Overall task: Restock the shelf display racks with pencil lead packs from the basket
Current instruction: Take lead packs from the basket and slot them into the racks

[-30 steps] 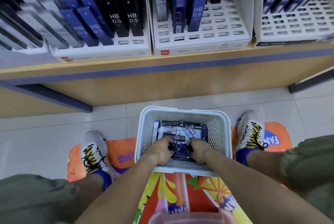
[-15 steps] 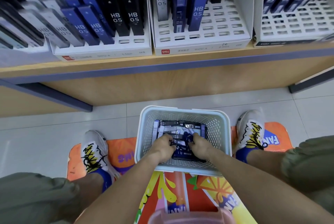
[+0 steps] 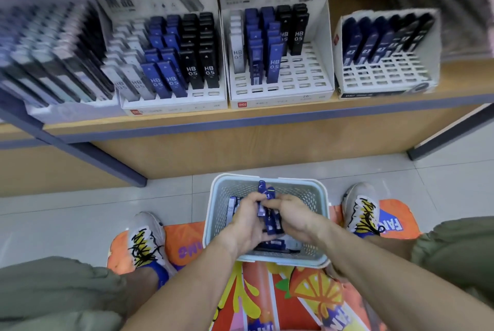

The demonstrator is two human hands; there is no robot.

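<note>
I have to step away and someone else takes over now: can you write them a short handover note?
Left hand and right hand together hold a bunch of blue lead packs above the basket. More packs lie in the basket on the floor. The left rack is nearly full. The middle rack and the right rack have many empty slots. Left: slot in the held packs, then the rest.

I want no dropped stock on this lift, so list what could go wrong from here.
1. Both hands, left hand and right hand, grip one loose bundle of blue lead packs above the basket; a pack may slip and fall back or onto the floor.
2. The packs stick out at different angles, so they may snag when slotted into the middle rack.
</note>
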